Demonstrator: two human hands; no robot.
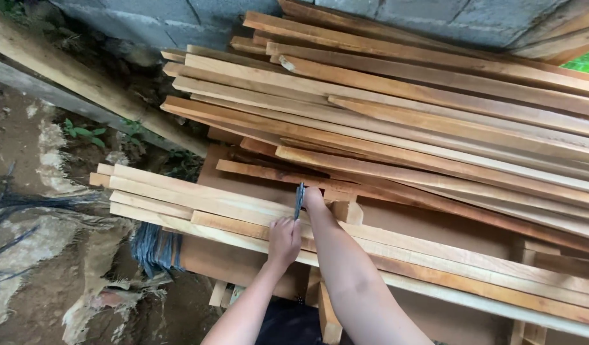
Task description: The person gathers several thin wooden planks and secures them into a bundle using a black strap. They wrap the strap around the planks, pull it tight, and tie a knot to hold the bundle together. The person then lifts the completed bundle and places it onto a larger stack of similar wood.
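Mostly hidden: right hand [312,198] fingers, behind dark flat tool [299,200], grip unclear; left hand [284,240] curled on plank [198,203].

Both hands, left hand [284,239] and right hand [312,198] with blue-grey tool [299,200], on stacked wooden planks [397,128].

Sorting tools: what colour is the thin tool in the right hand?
Dark blue-grey tool, seen in the head view.

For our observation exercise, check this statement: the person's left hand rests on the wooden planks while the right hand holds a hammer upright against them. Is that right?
Not quite. The head view shows the right hand holding a thin, dark blue-grey tool, more like a blade or pencil than a hammer, upright against the planks. The left hand does rest on the planks.
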